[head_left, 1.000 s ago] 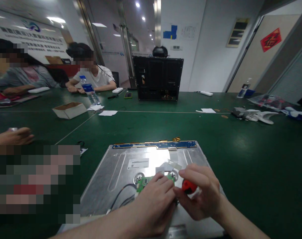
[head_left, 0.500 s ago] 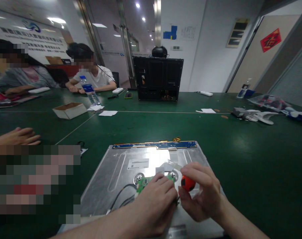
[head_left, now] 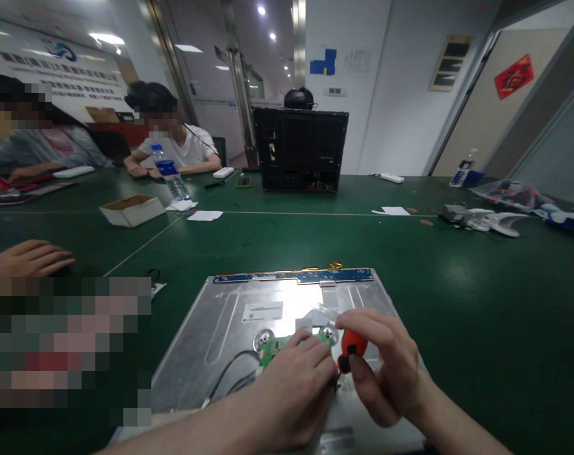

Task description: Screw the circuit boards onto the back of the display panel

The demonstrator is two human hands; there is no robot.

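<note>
A silver metal panel lies in front of me, with a blue circuit strip along its far edge. My left hand rests over a green circuit board, its fingers bent together and their tips hidden. Beside it, my right hand grips a red and black screwdriver handle between thumb and fingers. The tool's tip points down near my left hand's fingers. Black cables run from the board toward the panel's near left side.
A co-worker's hand lies on the green table at the left. Farther back are an open box, a water bottle, a black panel and loose parts. Two people sit at the far left.
The red handle has turned and tilted in my right hand, and that hand's thumb and fingers have shifted around it. My left hand stays in place. The co-worker's hand has moved slightly.
</note>
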